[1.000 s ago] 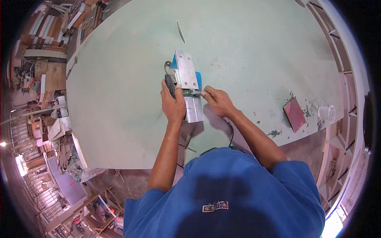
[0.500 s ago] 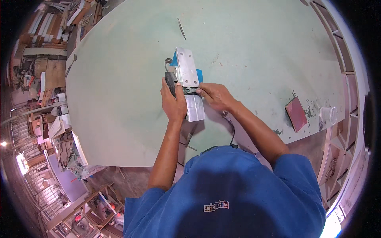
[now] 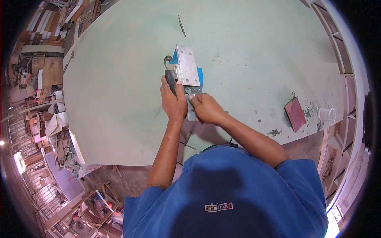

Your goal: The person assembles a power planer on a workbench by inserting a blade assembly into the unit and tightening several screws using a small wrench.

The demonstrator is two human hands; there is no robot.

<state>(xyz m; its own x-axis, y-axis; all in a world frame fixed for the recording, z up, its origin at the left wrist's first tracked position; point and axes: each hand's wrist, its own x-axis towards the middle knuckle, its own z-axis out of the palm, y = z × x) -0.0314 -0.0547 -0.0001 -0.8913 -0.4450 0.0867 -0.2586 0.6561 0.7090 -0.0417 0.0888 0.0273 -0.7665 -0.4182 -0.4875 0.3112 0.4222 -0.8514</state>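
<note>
An upturned electric planer (image 3: pixel 188 67), with silver sole plates and blue patches of body showing, lies on the pale green table in front of me. My left hand (image 3: pixel 174 104) grips its left side, fingers over a black part and thumb by the gap between the plates. A small metal wrench (image 3: pixel 187 91) is pinched in my right hand (image 3: pixel 208 108); its head sits at the bolts of the cutter drum (image 3: pixel 195 90). The right hand covers most of the wrench handle and much of the nearer sole plate.
A reddish-brown block (image 3: pixel 295 115) and a clear plastic cup (image 3: pixel 327 116) stand to the right among dark specks. Beyond the planer lies a thin dark rod (image 3: pixel 181 26). A slim tool (image 3: pixel 68 62) rests at the left edge; another metal tool (image 3: pixel 188 138) is near my body.
My right hand has swung toward me and left, turning the wrench from sideways to pointing back at me. The left hand and planer have hardly moved.
</note>
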